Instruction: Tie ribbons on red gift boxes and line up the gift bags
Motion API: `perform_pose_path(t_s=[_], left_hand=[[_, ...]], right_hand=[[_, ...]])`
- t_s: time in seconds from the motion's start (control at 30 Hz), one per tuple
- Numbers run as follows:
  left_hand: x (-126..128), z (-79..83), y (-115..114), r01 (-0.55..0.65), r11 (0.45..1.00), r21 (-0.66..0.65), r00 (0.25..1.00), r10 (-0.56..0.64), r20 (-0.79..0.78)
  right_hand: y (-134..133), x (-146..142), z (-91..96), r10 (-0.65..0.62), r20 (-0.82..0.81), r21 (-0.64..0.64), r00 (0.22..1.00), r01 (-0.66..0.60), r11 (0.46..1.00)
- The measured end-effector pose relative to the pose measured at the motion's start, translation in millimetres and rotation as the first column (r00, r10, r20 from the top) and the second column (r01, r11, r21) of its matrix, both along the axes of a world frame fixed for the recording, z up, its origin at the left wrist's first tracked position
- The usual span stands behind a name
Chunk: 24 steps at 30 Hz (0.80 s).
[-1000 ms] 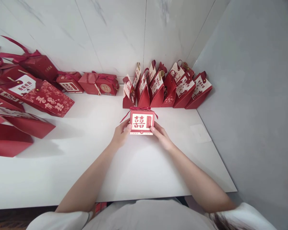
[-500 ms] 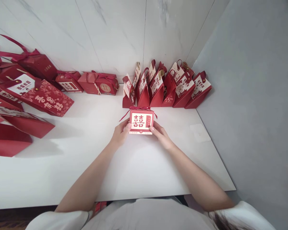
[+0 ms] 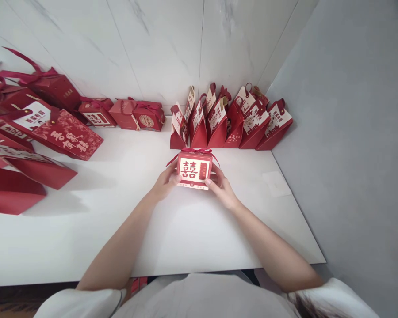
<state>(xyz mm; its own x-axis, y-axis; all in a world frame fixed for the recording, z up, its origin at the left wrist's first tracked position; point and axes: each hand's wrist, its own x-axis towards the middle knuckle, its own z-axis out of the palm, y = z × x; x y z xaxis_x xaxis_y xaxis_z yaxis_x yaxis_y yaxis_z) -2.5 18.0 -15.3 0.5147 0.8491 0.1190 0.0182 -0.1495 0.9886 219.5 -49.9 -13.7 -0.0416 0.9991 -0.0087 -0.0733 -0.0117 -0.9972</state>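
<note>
A small red gift box [image 3: 194,170] with a cream front panel, a red double-happiness character and a red ribbon bow on top sits between my hands over the middle of the white table [image 3: 192,229]. My left hand [image 3: 164,184] grips its left side, thumb on the front. On the box's right side my right hand [image 3: 220,190] holds it the same way. The box is tilted slightly, front face up toward me.
A row of several red flap-top gift bags [image 3: 230,121] stands against the marble back wall. Small red ribbon boxes [image 3: 137,115] sit back left. Larger red gift bags [image 3: 36,141] lie along the left edge. A grey wall [image 3: 345,132] closes the right side.
The box has shifted a little toward the left and tipped slightly, and both hands have moved with it, closing in on its sides.
</note>
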Motion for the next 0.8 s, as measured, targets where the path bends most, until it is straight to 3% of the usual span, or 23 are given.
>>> perform_pose_path(t_s=[0.33,0.6,0.67,0.8], left_hand=[[-4,-4.5,4,0.094,0.99,0.106,0.995,-0.097,0.022],[-4,-6.0,3,0.087,0.994,0.063,0.995,-0.09,0.036],[0,-3.3,1,0.044,0.999,0.012,0.998,-0.044,0.036],[17,2.7,-12,-0.176,0.984,-0.012,0.984,0.176,-0.017]], right_hand=[[-5,-2,0.0,0.018,-0.046,0.04,0.999,-0.016,0.999],[-4,-2,0.4,-0.02,0.009,0.041,1.0,0.019,0.999],[-4,-2,-1.9,-0.101,0.053,0.083,0.993,0.097,0.992],[-5,-4,-7.5,-0.315,0.217,0.231,0.924,0.265,0.936]])
